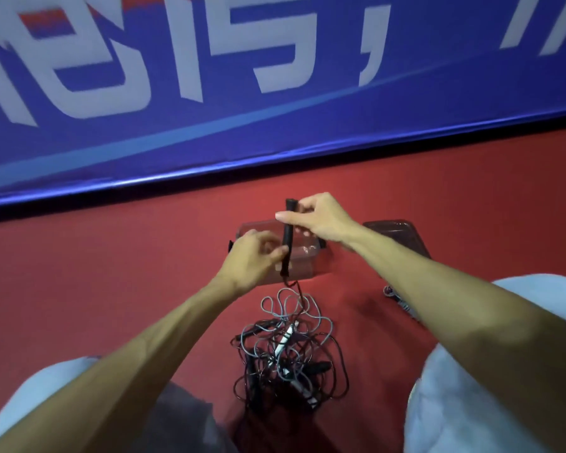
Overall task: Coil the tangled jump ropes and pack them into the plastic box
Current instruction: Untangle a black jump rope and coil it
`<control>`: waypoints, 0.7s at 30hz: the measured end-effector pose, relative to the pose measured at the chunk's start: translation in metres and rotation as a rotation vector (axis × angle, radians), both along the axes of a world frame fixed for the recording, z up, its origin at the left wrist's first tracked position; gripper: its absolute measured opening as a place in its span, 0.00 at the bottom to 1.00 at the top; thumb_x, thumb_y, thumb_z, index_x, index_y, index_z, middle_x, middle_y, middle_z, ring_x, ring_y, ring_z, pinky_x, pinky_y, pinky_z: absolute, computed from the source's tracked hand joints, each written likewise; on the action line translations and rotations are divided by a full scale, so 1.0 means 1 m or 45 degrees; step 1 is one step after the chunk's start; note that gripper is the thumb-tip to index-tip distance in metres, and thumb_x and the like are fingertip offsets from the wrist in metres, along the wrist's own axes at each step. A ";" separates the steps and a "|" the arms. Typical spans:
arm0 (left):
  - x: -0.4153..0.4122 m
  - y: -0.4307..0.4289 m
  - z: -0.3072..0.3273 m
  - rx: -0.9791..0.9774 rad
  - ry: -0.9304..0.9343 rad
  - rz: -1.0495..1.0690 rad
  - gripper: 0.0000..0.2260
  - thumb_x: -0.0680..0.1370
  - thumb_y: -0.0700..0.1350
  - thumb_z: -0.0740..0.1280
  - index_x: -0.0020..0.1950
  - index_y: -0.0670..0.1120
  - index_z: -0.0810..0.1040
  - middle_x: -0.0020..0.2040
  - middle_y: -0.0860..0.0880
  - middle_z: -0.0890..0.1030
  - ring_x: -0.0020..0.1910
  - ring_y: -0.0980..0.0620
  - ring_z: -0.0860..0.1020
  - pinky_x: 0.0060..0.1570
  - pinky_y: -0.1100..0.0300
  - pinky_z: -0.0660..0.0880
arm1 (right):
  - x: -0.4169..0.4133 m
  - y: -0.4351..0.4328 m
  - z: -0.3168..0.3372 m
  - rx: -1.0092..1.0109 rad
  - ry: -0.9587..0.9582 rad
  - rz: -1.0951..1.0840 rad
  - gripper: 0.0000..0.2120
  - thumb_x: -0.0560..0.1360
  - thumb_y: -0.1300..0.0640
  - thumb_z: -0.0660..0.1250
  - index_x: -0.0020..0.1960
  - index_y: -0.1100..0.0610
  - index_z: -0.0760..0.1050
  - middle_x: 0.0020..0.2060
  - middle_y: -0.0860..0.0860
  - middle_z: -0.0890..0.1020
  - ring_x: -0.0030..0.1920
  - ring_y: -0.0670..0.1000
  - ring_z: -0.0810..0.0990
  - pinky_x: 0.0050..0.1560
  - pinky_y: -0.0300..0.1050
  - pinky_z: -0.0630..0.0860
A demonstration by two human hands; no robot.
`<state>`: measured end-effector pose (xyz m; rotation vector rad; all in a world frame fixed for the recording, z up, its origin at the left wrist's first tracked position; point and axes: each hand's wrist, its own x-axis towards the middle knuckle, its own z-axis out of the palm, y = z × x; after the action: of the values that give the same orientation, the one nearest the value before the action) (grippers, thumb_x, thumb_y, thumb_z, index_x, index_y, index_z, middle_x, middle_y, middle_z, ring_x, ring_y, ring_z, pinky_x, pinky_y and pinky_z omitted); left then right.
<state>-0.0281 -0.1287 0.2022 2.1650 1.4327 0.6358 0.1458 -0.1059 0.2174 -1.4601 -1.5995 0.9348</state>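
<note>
A tangle of jump ropes (285, 358), black and grey cords with black and white handles, lies on the red floor between my knees. Above it I hold a black handle (288, 237) upright. My right hand (317, 220) pinches its top end and my left hand (255, 256) grips its lower end. A dark cord hangs from the handle down into the pile. Behind the handle stands the clear plastic box (304, 259), open, with my hands partly covering it.
The box's dark lid (396, 235) lies on the floor to the right of the box. A small patterned object (397, 297) shows beside my right forearm. A blue banner wall (275, 125) runs across the back. My knees flank the pile.
</note>
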 end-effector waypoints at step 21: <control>-0.036 -0.029 0.055 -0.367 -1.253 0.363 0.10 0.78 0.45 0.69 0.45 0.37 0.81 0.37 0.44 0.84 0.35 0.48 0.83 0.40 0.61 0.81 | -0.036 -0.041 0.031 -0.003 0.205 0.465 0.22 0.84 0.50 0.53 0.42 0.61 0.77 0.23 0.49 0.67 0.26 0.49 0.73 0.43 0.49 0.77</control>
<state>-0.0641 -0.1580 0.2569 1.1207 1.1480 1.2673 0.1098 -0.1469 0.2484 -1.0797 -1.7745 1.2258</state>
